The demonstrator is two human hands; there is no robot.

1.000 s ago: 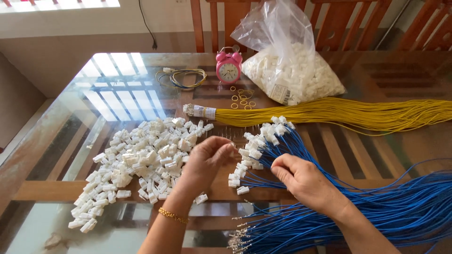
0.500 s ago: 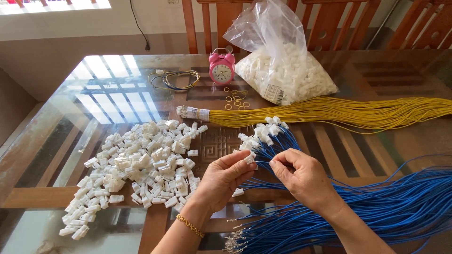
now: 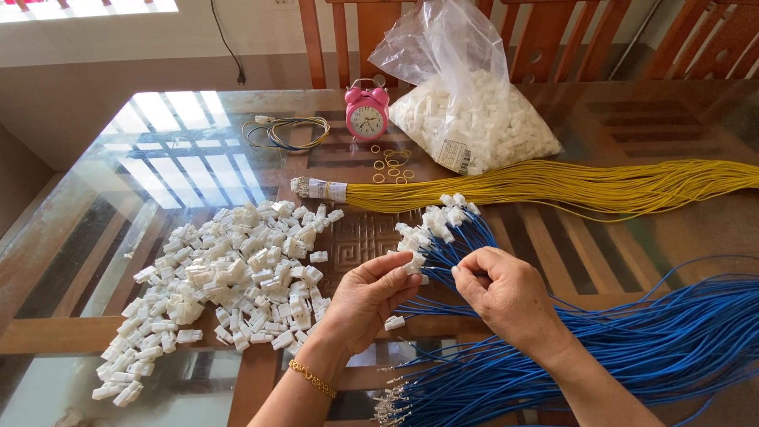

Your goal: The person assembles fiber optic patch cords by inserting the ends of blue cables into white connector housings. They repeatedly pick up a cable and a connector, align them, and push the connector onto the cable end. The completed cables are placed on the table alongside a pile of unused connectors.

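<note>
White plastic connector [image 3: 411, 267] was pinched in the left hand [image 3: 365, 299] above the glass table [image 3: 111, 205]. The right hand [image 3: 506, 294] gripped a blue wire [image 3: 443, 277] at its tip. Step in hand appeared to be insertion; seating would call for aligning terminal with cavity.

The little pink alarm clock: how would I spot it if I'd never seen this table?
Start at the glass-topped table and look to its far edge, by the wooden chairs. There, just left of the clear plastic bag of white connectors, stands the pink alarm clock. It is the only pink thing, round-faced, with twin bells on top.
</note>
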